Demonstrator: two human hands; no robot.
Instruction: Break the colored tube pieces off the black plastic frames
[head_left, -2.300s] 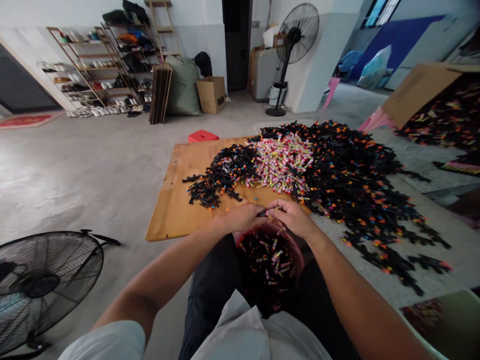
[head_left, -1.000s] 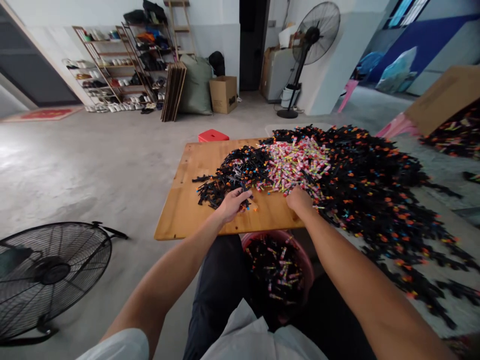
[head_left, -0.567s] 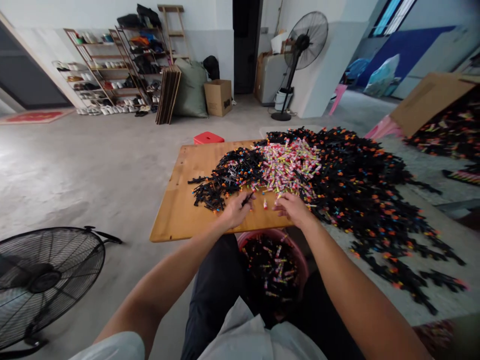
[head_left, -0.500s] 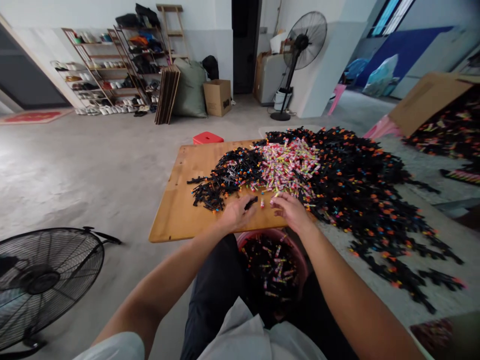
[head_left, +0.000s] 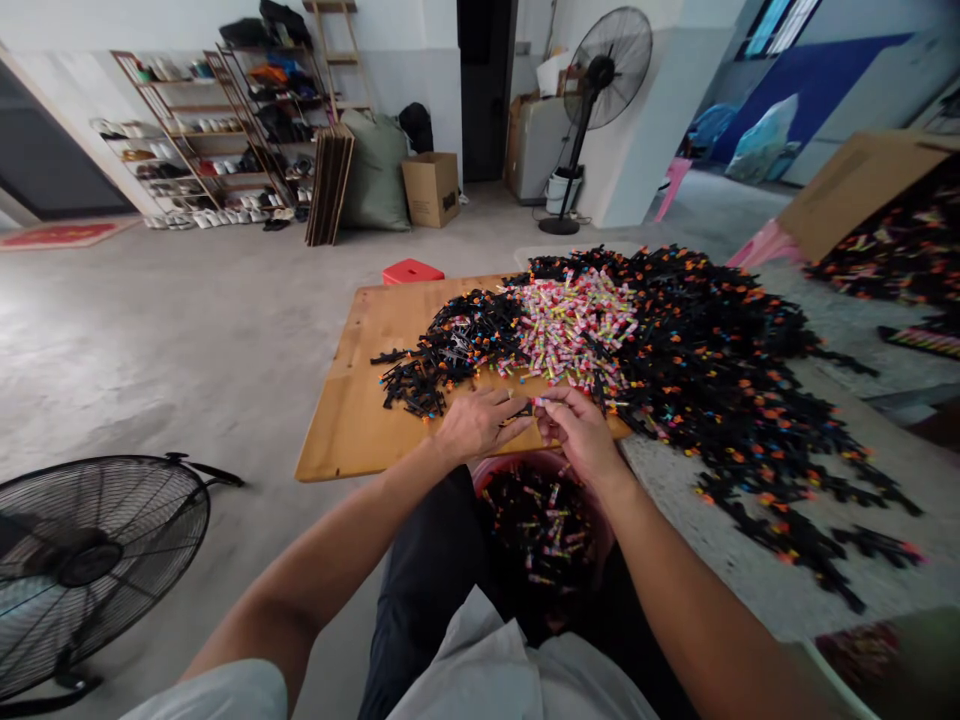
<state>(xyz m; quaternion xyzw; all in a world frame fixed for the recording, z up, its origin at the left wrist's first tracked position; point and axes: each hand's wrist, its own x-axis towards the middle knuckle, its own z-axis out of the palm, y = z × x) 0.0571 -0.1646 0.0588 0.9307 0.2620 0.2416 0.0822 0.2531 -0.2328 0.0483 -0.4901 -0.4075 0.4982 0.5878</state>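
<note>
At far left, on the floor: a black fan (head_left: 90,565), likely set near the seat for air. Next, a wooden board (head_left: 337,420), giving a flat surface just ahead of the knees. On it, black toy guns (head_left: 420,385) in a small pile, close to the left hand (head_left: 472,425), likely for a short reach. Fingers there bent and partly closed, palm down over the board's near edge; with a dark bit blurred between the fingertips, impossible to tell whether gripped. Meeting those fingertips, a pink-and-white tube (head_left: 539,401), pinched by thumb and forefinger of the right hand (head_left: 589,440), other fingers curled beneath, likely to steady the small end. Between the knees, a pink tub (head_left: 602,535) with guns and tubes inside, right below both hands, handy for dropping pieces. Beyond the right hand, loose tubes (head_left: 574,325) in a mound; farther right, a large gun heap (head_left: 712,370), spread beside the board.
</note>
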